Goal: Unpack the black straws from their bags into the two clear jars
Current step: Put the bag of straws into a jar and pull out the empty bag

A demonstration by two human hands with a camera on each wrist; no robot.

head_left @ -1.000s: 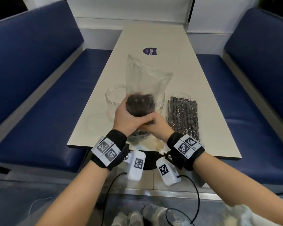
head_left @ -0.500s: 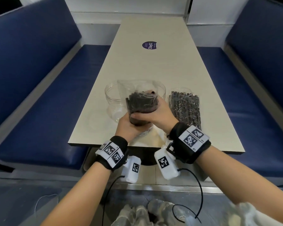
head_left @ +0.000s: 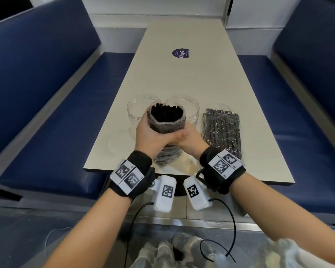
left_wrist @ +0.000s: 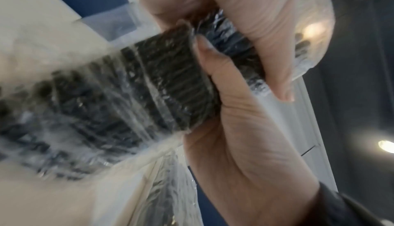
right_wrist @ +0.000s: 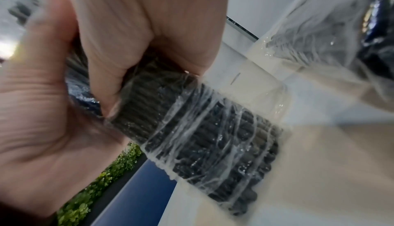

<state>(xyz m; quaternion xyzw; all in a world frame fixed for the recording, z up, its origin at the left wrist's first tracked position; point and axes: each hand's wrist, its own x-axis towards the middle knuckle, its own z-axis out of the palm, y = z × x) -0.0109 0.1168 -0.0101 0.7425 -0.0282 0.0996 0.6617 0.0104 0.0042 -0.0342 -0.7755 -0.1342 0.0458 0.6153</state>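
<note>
A bundle of black straws [head_left: 166, 113] stands upright in its clear bag [head_left: 165, 128], its foot on the table near the front edge. The bag's mouth lies rolled down and the straw tips show bare at the top. My left hand [head_left: 150, 135] grips the bundle from the left, my right hand [head_left: 190, 141] from the right, fingers wrapped round the plastic. Both wrist views show the wrapped bundle [left_wrist: 149, 86] [right_wrist: 202, 128] held in curled fingers. Two clear jars [head_left: 136, 110] [head_left: 190, 106] stand just behind, no straws visible in them. A second bag of straws [head_left: 221, 132] lies flat at the right.
The beige table [head_left: 182, 78] runs away from me with a purple sticker [head_left: 180, 53] far along it. Blue benches [head_left: 46, 117] [head_left: 302, 117] flank both sides. Cables and white sensor boxes hang under my wrists.
The bag's loose top, which stood tall a second ago, has been pushed down around the bundle, baring the straw tips. My right hand slid from the top to the bundle's side.
</note>
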